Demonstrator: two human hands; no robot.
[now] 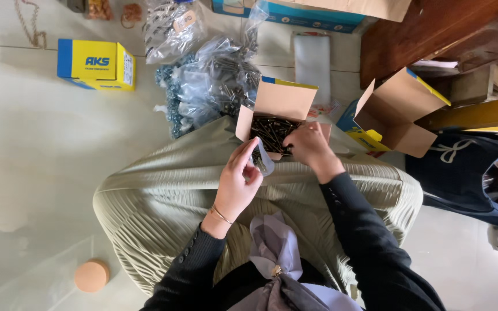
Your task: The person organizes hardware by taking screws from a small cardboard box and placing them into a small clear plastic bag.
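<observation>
An open cardboard box (pixel 276 101) full of dark screws (pixel 271 131) rests on my lap, over a pleated olive skirt (pixel 162 190). My left hand (pixel 236 181) pinches a small clear plastic bag (pixel 263 158) by its top, just in front of the box. My right hand (pixel 311 147) reaches into the box's right side, fingers curled down among the screws. Whether it holds any screws is hidden.
Clear bags of metal hardware (pixel 208 80) are piled on the pale floor beyond the box. A closed yellow and blue box (pixel 96 64) lies far left, an empty open box (pixel 399 112) at right by dark wooden furniture (pixel 427 34). A round orange lid (pixel 91 275) lies near left.
</observation>
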